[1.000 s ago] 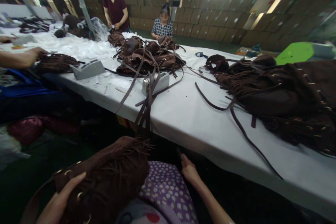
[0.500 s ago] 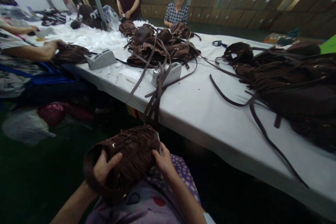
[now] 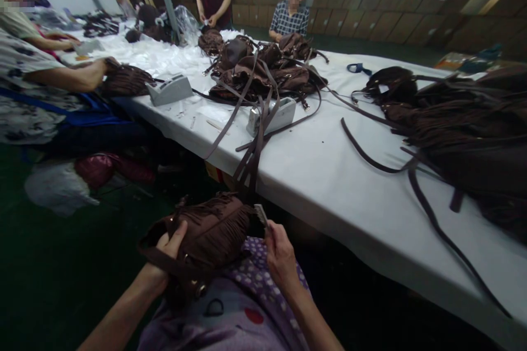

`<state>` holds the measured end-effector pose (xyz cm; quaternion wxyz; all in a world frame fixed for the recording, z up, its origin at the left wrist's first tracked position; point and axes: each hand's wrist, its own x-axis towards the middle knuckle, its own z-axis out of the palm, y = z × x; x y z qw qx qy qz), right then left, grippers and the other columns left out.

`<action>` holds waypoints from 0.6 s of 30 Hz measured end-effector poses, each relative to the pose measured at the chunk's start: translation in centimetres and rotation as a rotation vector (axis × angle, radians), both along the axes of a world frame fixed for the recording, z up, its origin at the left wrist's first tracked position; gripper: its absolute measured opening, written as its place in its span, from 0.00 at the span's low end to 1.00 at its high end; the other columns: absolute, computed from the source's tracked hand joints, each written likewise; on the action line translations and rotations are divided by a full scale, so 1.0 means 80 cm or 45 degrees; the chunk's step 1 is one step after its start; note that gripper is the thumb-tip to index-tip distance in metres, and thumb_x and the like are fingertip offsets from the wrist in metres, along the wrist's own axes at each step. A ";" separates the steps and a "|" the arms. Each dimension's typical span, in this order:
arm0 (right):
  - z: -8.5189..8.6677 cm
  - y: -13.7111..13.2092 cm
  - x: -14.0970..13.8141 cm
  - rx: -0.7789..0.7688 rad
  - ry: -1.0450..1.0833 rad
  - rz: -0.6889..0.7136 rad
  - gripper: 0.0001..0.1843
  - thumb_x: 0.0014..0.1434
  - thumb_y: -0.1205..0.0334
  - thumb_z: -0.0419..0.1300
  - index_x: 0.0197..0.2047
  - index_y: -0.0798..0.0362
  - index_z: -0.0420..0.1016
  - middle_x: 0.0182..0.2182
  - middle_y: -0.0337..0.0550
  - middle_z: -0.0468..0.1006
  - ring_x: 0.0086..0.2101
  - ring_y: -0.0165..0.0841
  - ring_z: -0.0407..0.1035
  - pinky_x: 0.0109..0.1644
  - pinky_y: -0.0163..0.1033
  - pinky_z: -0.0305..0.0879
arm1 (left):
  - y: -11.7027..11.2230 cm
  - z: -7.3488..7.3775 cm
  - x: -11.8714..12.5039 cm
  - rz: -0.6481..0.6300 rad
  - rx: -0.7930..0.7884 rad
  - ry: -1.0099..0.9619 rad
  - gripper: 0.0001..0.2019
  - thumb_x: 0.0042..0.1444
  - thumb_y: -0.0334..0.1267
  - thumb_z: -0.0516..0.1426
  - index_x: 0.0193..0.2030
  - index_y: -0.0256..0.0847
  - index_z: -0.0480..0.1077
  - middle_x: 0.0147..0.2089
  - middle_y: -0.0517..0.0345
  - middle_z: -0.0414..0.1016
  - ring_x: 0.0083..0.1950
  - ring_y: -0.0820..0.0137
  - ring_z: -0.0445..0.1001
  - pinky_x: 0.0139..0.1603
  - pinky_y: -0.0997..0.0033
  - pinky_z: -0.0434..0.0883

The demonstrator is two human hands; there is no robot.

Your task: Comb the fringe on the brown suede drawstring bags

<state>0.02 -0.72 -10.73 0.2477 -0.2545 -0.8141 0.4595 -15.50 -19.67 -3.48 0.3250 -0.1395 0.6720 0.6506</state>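
Observation:
A dark brown fringed bag lies over my lap on the purple patterned cloth, its open end to the left and a strap hanging in front. My left hand grips the bag at that open end, thumb on top and the other fingers partly hidden. Just beyond the bag's right end, my right hand is closed around a small pale comb. The comb's toothed part points up and left, close to the fringe tips.
A white-covered table stands ahead, with a pile of brown bags and more bags at the right. Grey tape dispensers sit near its front edge. Long straps hang over that edge. Co-workers are at the left and far side.
My right hand has drawn away from the bag's right end, and the comb in it now stands tilted upward. The bag has turned slightly in my left hand. The whole view has shifted a little.

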 end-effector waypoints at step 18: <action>-0.045 0.123 0.076 0.803 -0.856 -0.024 0.20 0.61 0.75 0.43 0.49 0.58 0.72 0.32 0.50 0.78 0.31 0.35 0.73 0.34 0.37 0.63 | -0.008 0.017 0.015 -0.015 0.119 -0.242 0.15 0.56 0.37 0.59 0.50 0.36 0.71 0.41 0.44 0.80 0.42 0.57 0.79 0.41 0.59 0.77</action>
